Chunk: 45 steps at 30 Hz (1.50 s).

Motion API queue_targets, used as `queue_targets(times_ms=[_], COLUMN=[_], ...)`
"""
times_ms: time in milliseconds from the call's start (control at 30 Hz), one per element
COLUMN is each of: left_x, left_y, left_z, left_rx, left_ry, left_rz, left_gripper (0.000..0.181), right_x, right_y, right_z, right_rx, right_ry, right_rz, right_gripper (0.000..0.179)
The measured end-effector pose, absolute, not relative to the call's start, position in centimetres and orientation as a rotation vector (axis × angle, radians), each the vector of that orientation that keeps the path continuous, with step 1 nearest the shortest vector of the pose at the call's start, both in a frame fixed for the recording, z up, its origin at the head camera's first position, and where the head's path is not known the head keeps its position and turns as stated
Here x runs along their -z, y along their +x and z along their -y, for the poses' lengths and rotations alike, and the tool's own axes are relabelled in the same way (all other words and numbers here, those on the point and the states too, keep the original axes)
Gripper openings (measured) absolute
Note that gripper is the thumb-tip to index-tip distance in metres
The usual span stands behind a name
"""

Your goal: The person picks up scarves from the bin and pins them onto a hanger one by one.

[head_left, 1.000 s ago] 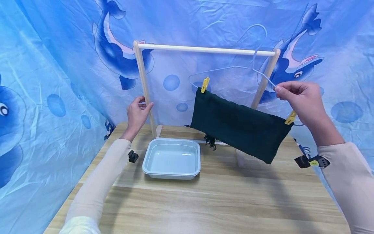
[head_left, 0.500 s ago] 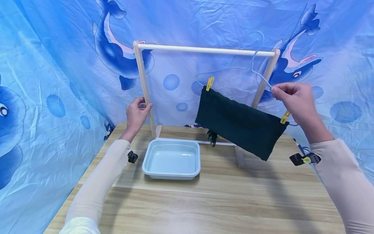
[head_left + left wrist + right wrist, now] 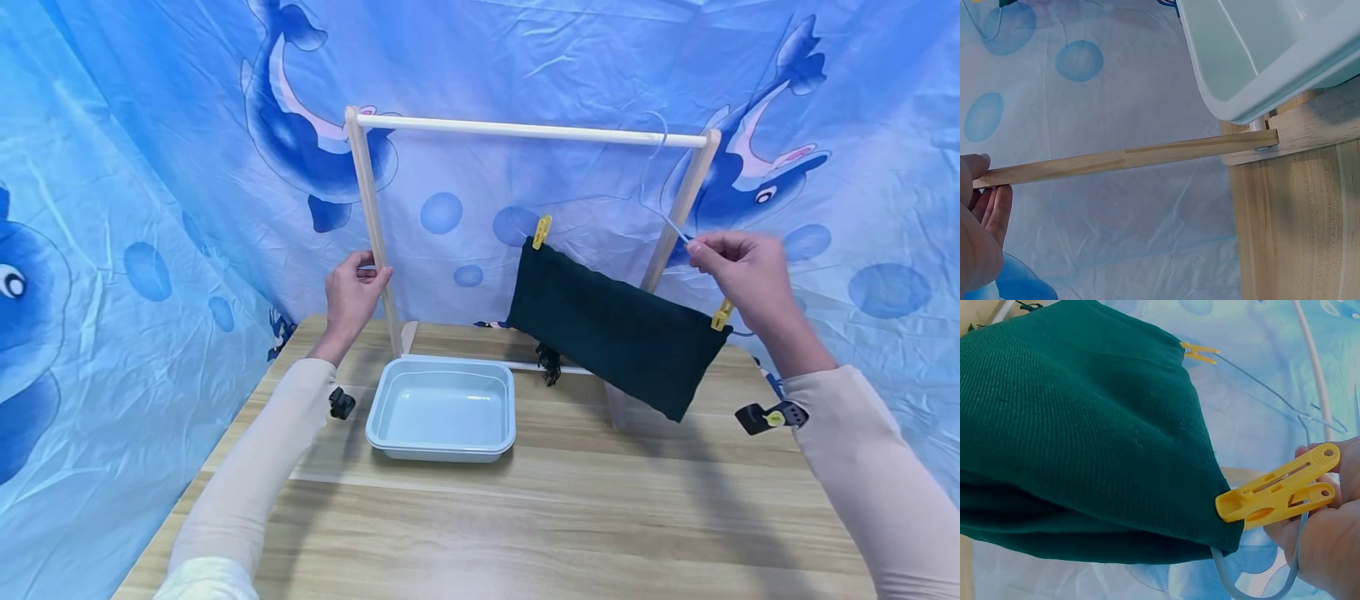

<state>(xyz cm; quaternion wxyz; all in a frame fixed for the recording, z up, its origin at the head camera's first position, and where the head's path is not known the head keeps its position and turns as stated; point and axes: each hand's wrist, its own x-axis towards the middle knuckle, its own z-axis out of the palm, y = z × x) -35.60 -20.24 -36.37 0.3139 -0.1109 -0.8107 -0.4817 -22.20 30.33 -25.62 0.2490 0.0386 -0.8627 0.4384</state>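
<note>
My left hand (image 3: 352,296) grips the left post (image 3: 368,200) of a small wooden clothes rack, thumb and fingers on either side of it. On the right, my right hand (image 3: 746,271) pinches the sloping wire of a pale blue clothes hanger (image 3: 678,231). The hanger's hook overlaps the rack's top rail (image 3: 525,130) near its right end in the head view. A folded dark green scarf (image 3: 615,333) with black fringe hangs tilted, its right end lower. Two yellow clothespins clip it to the hanger: a far one (image 3: 542,232) and a near one (image 3: 1279,487) beside my right hand.
A pale blue plastic basin (image 3: 442,408) stands on the wooden table (image 3: 525,525), in front of the rack's left side. The rack's right post (image 3: 686,192) rises partly behind the scarf. A blue dolphin-print curtain (image 3: 465,50) hangs behind and along the left.
My right hand has moved left and down with the hanger and scarf. The hook has come down from above the rail to overlap it. My left hand stays on the post.
</note>
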Motion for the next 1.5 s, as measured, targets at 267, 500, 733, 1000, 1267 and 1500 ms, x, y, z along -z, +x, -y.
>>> queue_targets(times_ms=[267, 500, 733, 1000, 1267, 1500], left_x=[36.4, 36.4, 36.4, 36.4, 36.5, 36.5], left_y=[-35.5, -35.3, -35.2, -35.1, -35.0, -34.9], left_z=[20.3, 20.3, 20.2, 20.4, 20.5, 20.6], left_rx=[1.263, 1.265, 1.269, 1.265, 1.259, 1.263], left_ry=[-0.301, -0.301, -0.314, -0.312, -0.318, -0.319], left_rz=[2.136, 2.142, 2.15, 2.153, 2.152, 2.144], left_gripper=[0.032, 0.032, 0.033, 0.034, 0.034, 0.034], right_x=[26.6, 27.5, 28.0, 28.2, 28.4, 28.6], right_y=[-22.3, -22.3, -22.1, -22.5, -22.8, -22.7], right_z=[-30.5, -30.6, -30.6, -30.5, -30.6, -30.3], right_rx=[-1.169, -1.159, -1.185, -1.173, -1.037, -1.027], right_ry=[0.104, 0.091, 0.087, 0.094, 0.12, 0.12], right_rz=[2.357, 2.366, 2.368, 2.399, 2.431, 2.412], right_gripper=[0.044, 0.046, 0.047, 0.052, 0.049, 0.048])
